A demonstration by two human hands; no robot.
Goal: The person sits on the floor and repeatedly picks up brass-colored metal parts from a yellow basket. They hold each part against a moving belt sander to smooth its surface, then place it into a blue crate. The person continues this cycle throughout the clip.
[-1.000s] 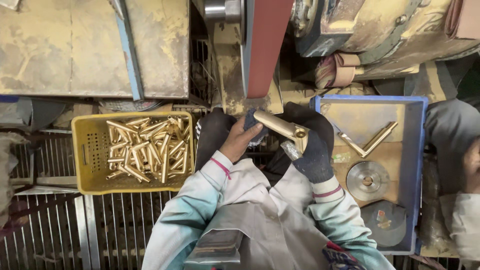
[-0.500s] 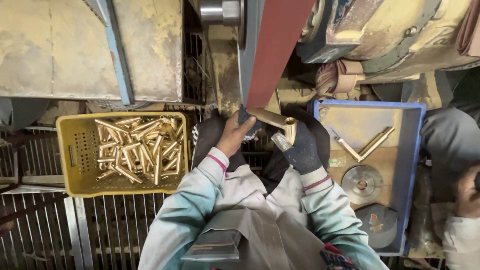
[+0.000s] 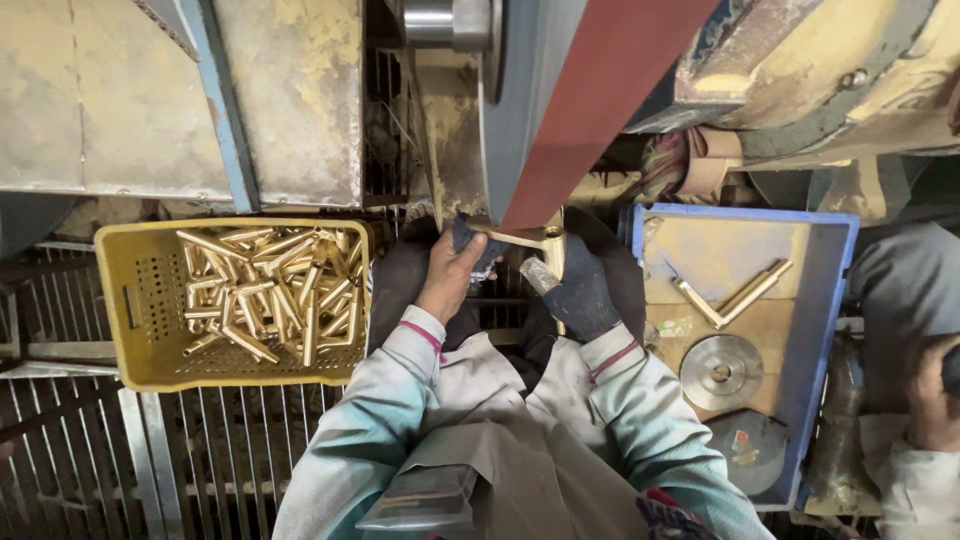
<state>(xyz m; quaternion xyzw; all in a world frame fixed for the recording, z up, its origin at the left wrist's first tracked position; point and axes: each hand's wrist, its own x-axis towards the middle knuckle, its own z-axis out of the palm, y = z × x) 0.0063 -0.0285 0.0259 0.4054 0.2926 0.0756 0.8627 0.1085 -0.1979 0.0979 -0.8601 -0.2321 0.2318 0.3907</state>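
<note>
Both hands, left hand (image 3: 452, 272) and right hand (image 3: 580, 292), grip a brass fitting (image 3: 522, 238), seemingly touching the sanding belt (image 3: 590, 100).

A brass-gold angled fitting (image 3: 525, 240) is gleaming under a rust-red sanding belt (image 3: 590, 110). The right hand (image 3: 583, 292) is wearing a dark navy glove; the left hand (image 3: 450, 272) is showing bare skin with a dark blue cloth. Pale teal sleeves (image 3: 380, 420) are showing pink cuff stripes. A perforated yellow crate (image 3: 135, 300) is brimming with golden brass tubes (image 3: 275, 290). A blue tray (image 3: 830, 300) is carrying a silver-grey disc (image 3: 720, 372).
</note>
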